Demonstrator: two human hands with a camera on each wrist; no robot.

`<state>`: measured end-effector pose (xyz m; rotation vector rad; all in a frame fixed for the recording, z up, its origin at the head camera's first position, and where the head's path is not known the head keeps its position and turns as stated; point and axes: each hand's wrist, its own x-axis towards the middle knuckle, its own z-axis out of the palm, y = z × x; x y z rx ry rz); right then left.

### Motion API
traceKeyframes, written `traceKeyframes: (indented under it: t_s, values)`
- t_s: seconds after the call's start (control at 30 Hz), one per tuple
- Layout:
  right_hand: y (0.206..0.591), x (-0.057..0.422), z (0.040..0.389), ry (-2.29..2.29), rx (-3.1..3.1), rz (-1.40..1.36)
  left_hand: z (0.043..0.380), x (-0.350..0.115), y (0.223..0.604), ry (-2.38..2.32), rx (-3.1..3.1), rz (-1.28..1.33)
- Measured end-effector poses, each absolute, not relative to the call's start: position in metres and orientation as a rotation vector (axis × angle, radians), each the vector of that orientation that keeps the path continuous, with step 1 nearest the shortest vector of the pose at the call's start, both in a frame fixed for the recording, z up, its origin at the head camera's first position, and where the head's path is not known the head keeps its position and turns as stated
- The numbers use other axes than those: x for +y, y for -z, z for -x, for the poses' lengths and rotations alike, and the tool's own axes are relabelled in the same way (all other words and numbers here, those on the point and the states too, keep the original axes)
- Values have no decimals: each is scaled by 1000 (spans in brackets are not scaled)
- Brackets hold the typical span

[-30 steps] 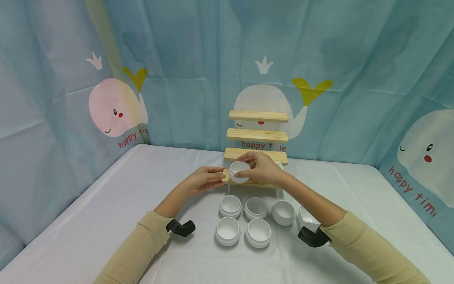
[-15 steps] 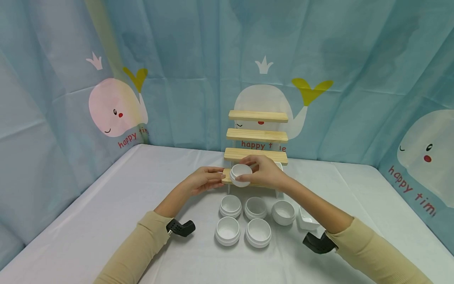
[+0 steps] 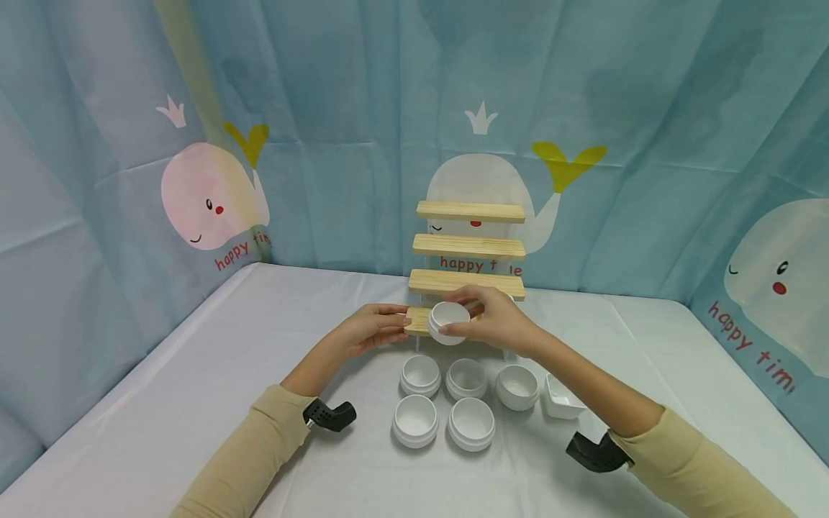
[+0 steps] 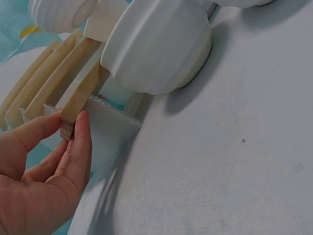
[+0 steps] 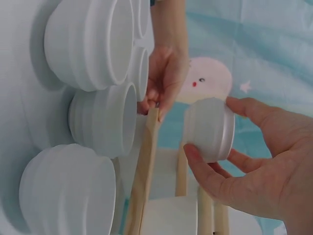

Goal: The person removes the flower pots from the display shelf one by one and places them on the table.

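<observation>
A small white bowl (image 3: 448, 322) is gripped by my right hand (image 3: 495, 319), thumb on one side and fingers on the other. In the right wrist view the bowl (image 5: 210, 129) is held up off the lowest board of a tiered wooden shelf (image 3: 417, 321). My left hand (image 3: 369, 329) pinches the left end of that lowest board; the left wrist view shows thumb and fingertips on the board's end (image 4: 73, 110). A white squarish dish (image 5: 171, 215) stands on the same board, mostly hidden behind my right hand in the head view.
In front of the shelf, several white round bowls (image 3: 471, 424) stand in two rows on the white cloth (image 3: 311, 467). A white square dish (image 3: 563, 397) stands right of them, near my right forearm. A blue printed curtain (image 3: 337, 208) hangs behind the shelf's upper boards (image 3: 469, 247).
My right hand has shifted right and slightly towards me with the bowl, away from the lowest board's left end. The left hand stays in place.
</observation>
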<state>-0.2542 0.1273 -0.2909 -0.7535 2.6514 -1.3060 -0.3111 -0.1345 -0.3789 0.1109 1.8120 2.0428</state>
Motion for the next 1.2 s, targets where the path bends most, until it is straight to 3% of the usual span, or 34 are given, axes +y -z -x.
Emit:
traceKeyframes:
  t_s: [1.2]
  values:
    - [296,171,215,1299,2690,795,310,-135,378,-2050,1801,-119]
